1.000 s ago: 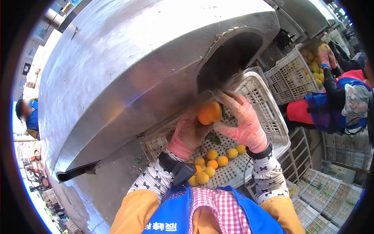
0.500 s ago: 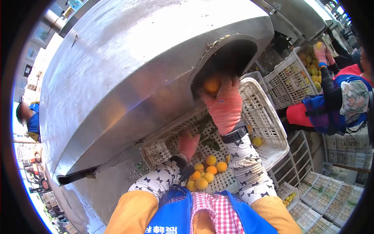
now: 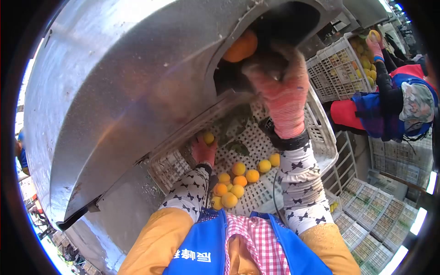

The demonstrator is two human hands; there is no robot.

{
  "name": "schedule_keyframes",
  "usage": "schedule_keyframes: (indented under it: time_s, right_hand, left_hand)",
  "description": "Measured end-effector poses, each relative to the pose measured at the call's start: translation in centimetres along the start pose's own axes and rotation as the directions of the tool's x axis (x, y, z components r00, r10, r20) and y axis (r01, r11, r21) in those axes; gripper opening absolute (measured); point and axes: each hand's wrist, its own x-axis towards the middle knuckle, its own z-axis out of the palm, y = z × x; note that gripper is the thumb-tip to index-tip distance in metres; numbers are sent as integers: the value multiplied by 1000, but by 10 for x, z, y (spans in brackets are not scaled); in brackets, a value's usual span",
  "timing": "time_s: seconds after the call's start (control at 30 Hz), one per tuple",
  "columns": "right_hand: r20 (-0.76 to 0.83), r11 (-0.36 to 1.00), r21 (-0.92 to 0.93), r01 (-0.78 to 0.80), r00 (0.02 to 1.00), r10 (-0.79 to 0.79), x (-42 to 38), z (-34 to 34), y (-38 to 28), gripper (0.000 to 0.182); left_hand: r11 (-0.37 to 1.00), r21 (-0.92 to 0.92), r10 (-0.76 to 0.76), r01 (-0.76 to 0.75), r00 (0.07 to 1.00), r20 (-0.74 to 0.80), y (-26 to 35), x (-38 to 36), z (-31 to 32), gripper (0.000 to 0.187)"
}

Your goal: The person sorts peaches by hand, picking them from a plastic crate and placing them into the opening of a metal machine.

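My left hand (image 3: 204, 151), in a pink glove, is low over the left side of a white slatted crate (image 3: 323, 149), its fingers curled round a yellow peach (image 3: 209, 138). My right hand (image 3: 282, 89), also gloved, reaches up to the dark opening (image 3: 293, 23) of a big metal machine (image 3: 123, 91). Its fingers look spread, though their tips are blurred. Up and left of them an orange peach (image 3: 240, 46) shows at the opening's edge, apart from the hand. Several loose peaches (image 3: 238, 180) lie in the crate's near part. Green leaves (image 3: 237, 147) rest on its floor.
At the right a co-worker (image 3: 394, 101) in a blue vest holds a fruit by another crate (image 3: 337, 68) with fruit in it. Stacked crates (image 3: 366, 215) cover the floor at lower right. A metal rack (image 3: 343, 160) stands beside my crate.
My right hand has come away from the orange peach, which now shows apart from it. A yellow peach now shows in my left hand. The view has shifted closer to the machine.
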Motion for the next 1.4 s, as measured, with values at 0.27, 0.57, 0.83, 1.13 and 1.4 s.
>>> schedule_keyframes:
  time_s: [0.27, 0.57, 0.83, 1.13, 1.4]
  right_hand:
    - [446, 414, -893, 176, 238, 863, -100, -96, 181, 41]
    - [537, 542, -831, 126, -71, 840, -107, -103, 174, 52]
    - [684, 899, 110, -423, 689, 240, -90, -95, -5, 74]
    - [258, 998, -42, -39, 965, 49, -65, -57, -30, 63]
    - [406, 985, -150, 89, 913, -21, 2, -1, -6, 45]
  left_hand:
    - [577, -666, 101, 472, 768, 632, 3, 21, 3, 57]
    - [203, -493, 292, 846, 428, 855, 57, -19, -86, 59]
    - [-143, -668, 591, 730, 604, 534, 137, -46, -205, 69]
    - [-233, -744, 552, 626, 715, 429, 140, -33, -206, 74]
    - [-178, -692, 543, 700, 656, 524, 116, -39, -197, 63]
